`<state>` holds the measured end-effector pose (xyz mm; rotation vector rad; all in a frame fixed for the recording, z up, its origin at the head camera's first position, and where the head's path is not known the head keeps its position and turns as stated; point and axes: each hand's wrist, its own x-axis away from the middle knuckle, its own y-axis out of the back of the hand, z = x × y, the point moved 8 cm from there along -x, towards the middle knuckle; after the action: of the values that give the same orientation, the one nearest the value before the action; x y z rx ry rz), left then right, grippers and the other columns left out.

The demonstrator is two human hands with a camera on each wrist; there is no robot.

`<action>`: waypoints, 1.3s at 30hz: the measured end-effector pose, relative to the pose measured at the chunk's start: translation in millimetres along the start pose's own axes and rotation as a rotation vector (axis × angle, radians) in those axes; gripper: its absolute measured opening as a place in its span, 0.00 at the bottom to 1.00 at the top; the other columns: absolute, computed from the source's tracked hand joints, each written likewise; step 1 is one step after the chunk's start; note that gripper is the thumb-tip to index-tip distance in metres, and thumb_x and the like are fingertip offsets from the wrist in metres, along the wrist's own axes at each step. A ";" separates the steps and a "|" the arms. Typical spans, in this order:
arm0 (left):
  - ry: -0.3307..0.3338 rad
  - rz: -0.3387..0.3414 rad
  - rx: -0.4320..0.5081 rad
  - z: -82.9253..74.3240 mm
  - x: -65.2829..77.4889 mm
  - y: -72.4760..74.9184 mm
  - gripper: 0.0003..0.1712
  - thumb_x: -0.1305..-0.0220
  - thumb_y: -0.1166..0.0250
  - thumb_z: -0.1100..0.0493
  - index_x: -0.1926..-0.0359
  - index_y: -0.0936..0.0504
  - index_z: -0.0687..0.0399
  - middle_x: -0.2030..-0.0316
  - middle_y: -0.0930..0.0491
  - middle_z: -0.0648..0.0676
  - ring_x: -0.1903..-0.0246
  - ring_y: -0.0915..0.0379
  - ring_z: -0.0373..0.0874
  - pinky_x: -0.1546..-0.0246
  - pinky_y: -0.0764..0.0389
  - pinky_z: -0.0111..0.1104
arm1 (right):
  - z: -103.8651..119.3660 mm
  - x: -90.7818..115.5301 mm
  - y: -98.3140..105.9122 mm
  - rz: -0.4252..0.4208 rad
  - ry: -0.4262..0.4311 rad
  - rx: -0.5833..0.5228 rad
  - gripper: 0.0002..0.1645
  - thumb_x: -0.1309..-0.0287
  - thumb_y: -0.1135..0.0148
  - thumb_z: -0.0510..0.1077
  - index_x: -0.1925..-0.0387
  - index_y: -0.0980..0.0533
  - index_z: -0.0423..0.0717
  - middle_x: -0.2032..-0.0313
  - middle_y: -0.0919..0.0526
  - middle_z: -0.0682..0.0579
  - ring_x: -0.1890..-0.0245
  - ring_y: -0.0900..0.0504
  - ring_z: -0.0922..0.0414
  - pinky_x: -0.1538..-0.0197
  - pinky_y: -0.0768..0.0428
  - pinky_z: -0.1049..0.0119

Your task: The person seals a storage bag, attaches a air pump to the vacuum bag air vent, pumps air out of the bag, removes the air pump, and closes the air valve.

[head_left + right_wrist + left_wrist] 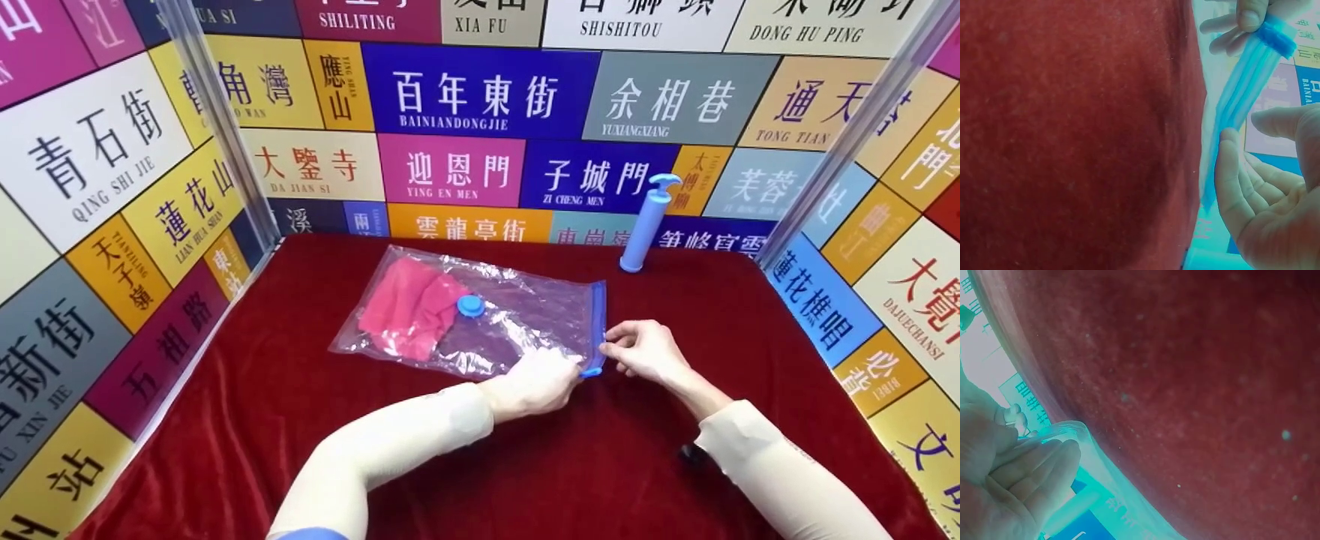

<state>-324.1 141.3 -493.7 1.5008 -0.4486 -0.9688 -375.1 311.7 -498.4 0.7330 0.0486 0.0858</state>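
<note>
A clear vacuum storage bag (517, 315) with a blue round valve (471, 306) lies across the table, a folded pink cloth (412, 307) inside its left half. My left hand (536, 382) grips the bag's near right corner, beside the blue zip slider (592, 372). In the right wrist view, the left thumb (1251, 18) presses the bag film by the slider. My right hand (645, 349) is at the blue zip strip (598, 315); its index fingertip (1229, 135) meets the strip, while the thumb stands apart from it. The left wrist view shows the left fingers (1044, 478) beside the film.
A blue hand pump (646, 225) stands upright at the back right of the table, which has a dark red cloth (247, 420). Printed wall panels (480, 90) enclose the back and sides. A small black object (691, 454) lies by the right forearm.
</note>
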 end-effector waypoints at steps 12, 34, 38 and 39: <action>0.011 -0.094 0.013 3.9 3.0 9.8 0.11 0.27 0.35 0.50 0.69 0.14 0.44 0.73 0.13 0.46 0.70 0.13 0.45 0.71 0.13 0.39 | 37.5 8.1 4.0 0.013 0.345 0.062 0.08 0.40 0.29 0.34 0.58 0.11 0.42 0.67 0.08 0.49 0.70 0.11 0.57 0.66 0.17 0.71; 0.086 0.016 0.106 17.8 -5.6 9.5 0.11 0.23 0.42 0.52 0.60 0.14 0.46 0.69 0.13 0.48 0.68 0.13 0.48 0.67 0.11 0.38 | 81.4 28.5 -11.1 0.077 0.832 0.077 0.18 0.51 0.19 0.33 0.57 0.11 0.49 0.62 0.09 0.54 0.67 0.12 0.54 0.67 0.12 0.59; 0.091 0.024 0.130 21.7 -6.4 8.8 0.10 0.23 0.41 0.53 0.58 0.13 0.45 0.69 0.13 0.47 0.67 0.13 0.46 0.63 0.11 0.38 | 90.3 32.9 -9.1 -0.002 0.935 0.116 0.17 0.49 0.18 0.35 0.57 0.10 0.50 0.64 0.08 0.57 0.69 0.12 0.55 0.67 0.15 0.65; 0.088 0.020 0.127 22.1 -6.1 9.7 0.10 0.23 0.41 0.53 0.59 0.13 0.45 0.69 0.13 0.47 0.67 0.13 0.46 0.64 0.11 0.38 | 92.0 33.8 -8.6 -0.017 0.957 0.124 0.16 0.49 0.18 0.35 0.58 0.10 0.50 0.64 0.08 0.57 0.70 0.12 0.56 0.67 0.16 0.66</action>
<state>-342.3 130.3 -480.8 1.6443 -0.4675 -0.8682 -334.1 247.2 -436.4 0.7598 0.9793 0.4147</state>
